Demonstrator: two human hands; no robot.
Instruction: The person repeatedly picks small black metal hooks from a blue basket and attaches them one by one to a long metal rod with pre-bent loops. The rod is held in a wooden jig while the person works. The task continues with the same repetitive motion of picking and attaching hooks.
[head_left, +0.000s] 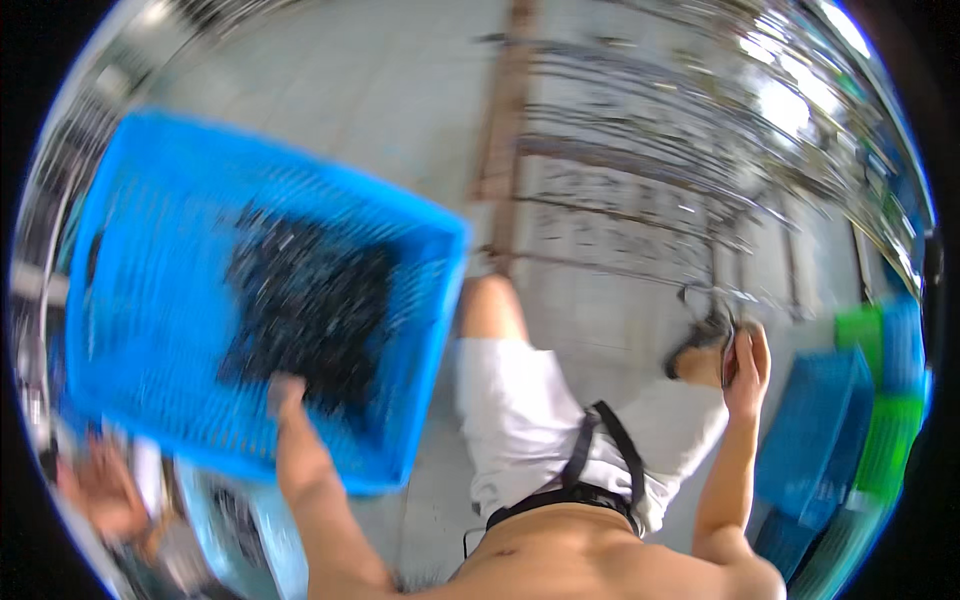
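Note:
A large blue plastic basket (pixel 180 440) with slatted walls takes up the left side. Many small dark pieces (pixel 310 310) lie heaped in its right half, too blurred to name. My left hand (pixel 287 392) reaches over the near rim, close to the lower edge of the heap. Motion smears its fingers, so I cannot tell whether they grip anything. On the right, well apart from the basket, my right hand (pixel 746 368) is closed around a thin dark object (pixel 728 358). Its kind is not clear.
Blue and green plastic crates (pixel 815 430) are stacked at the right. A blurred metal rack (pixel 640 150) stands ahead, by a brown post (pixel 505 130). At the lower left are another person (pixel 110 490) and a light blue container (pixel 235 520).

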